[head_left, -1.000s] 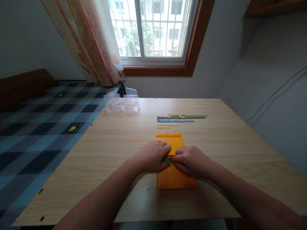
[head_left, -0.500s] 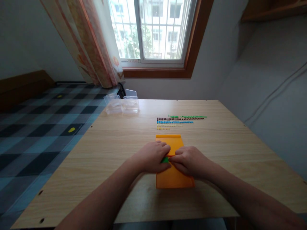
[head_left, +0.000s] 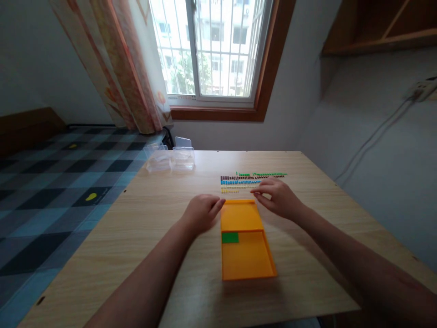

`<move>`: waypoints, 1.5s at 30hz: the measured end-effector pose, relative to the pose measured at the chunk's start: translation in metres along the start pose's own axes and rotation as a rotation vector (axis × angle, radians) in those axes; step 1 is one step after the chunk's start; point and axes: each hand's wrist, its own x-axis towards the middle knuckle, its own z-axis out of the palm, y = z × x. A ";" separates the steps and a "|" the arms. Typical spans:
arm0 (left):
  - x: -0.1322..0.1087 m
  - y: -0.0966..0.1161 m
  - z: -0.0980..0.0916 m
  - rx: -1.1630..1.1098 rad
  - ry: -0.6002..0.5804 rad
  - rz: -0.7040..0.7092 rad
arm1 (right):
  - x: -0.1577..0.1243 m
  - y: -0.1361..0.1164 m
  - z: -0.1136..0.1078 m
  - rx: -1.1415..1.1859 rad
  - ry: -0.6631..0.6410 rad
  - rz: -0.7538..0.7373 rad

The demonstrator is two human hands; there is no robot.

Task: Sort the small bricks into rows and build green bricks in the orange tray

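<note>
An orange tray (head_left: 246, 257) lies on the wooden table (head_left: 153, 218) in front of me, with a small green block (head_left: 230, 237) in its near compartment's top left corner. My left hand (head_left: 202, 212) rests by the tray's left far corner, fingers loosely stretched and holding nothing. My right hand (head_left: 279, 197) hovers past the tray's far right corner, fingers apart, close to rows of small coloured pieces (head_left: 251, 180) in green, brown, blue and yellow.
Two clear plastic boxes (head_left: 170, 159) stand at the table's far left edge. A checked bed cover (head_left: 51, 182) lies to the left. A window (head_left: 208, 48) and a curtain (head_left: 119, 64) are behind the table; a wall runs along the right.
Both hands have lifted off the middle of the tray and moved toward its far end, leaving the green block lying in the tray. The camera has tilted up slightly.
</note>
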 end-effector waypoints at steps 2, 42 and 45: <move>0.002 -0.001 0.005 -0.029 -0.023 -0.016 | 0.023 0.018 0.002 -0.043 0.041 0.081; 0.007 -0.007 0.015 0.060 -0.047 -0.117 | 0.143 0.109 0.075 -0.020 -0.473 0.397; 0.007 -0.007 0.015 0.061 -0.041 -0.124 | 0.141 0.107 0.072 -0.020 -0.516 0.362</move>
